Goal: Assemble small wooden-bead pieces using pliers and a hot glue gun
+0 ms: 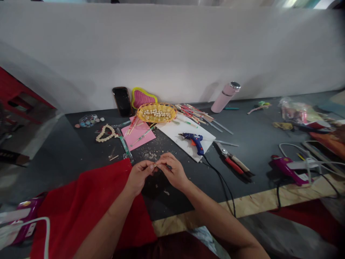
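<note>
My left hand (140, 176) and my right hand (174, 171) meet over the dark table, fingertips pinched together. Between them is a small pale piece (155, 165), too small to name and mostly covered by the fingers. Something dark shows by the fingers of my right hand; I cannot make out what. Whitish crumbs (151, 154) are scattered just beyond my hands. Under my left forearm lies a red cloth (91, 194). A yellow woven basket (140, 116) with several small whitish pieces stands farther back, near a pink sheet (147, 138).
On a white board (185, 149) rests a blue glue gun (198, 142), its cord running over the front edge. Red-handled pruning shears (233, 163) lie to its right. A pink bottle (223, 99), a phone (122, 101) and a beaded loop (104, 137) are behind. Purple power strips (291, 171) sit at both sides.
</note>
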`<state>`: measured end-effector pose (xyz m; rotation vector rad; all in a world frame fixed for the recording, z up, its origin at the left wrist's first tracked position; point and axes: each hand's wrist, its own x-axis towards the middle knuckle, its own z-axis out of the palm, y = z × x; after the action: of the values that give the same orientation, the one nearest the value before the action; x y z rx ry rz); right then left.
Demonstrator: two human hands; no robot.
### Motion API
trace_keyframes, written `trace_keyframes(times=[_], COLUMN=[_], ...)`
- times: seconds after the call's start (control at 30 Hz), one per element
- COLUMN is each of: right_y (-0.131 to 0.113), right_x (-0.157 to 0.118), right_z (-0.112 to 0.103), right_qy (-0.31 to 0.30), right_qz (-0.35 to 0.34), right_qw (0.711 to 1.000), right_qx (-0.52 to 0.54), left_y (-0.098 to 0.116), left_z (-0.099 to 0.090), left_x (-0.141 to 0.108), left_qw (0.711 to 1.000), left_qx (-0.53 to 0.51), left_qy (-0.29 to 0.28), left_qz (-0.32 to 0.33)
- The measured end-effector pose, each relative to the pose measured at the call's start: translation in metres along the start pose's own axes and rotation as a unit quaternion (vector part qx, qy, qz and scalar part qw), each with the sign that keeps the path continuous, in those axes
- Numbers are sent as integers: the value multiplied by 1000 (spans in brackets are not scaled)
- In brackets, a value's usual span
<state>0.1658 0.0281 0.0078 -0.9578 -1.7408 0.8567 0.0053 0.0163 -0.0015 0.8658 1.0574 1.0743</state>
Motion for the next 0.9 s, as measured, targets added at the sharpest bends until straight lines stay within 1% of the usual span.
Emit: trace_keyframes(times=[0.13, 0.37, 0.53, 0.67, 0.8, 0.9], right_y=[0, 1, -3, -4, -4, -3], right_x=[0, -1, -1, -1, -2, -2], right_z=[2, -1, -5, -6, -5, -3], right_qy=[-7, 16, -18, -43, -48, -41], right_qz=[5, -18, -54, -47, -38, -41], right_qw=[1000, 1000, 997, 995, 995, 996], right_qx=[-8, -21, -60, -77, -81, -70], left_y=[1, 0, -2, -2, -4, -5], left_z=[1, -1, -2, -2, -3, -4], left_x=[-1, 0, 0, -1, -1, -1], left_qw=[1000, 1000, 1000, 999, 999, 998], left_qx=[9, 8, 22, 40, 54, 57], left_qy=[6, 9, 1, -3, -3, -6], left_qz=[-1, -1, 4, 7, 3, 4])
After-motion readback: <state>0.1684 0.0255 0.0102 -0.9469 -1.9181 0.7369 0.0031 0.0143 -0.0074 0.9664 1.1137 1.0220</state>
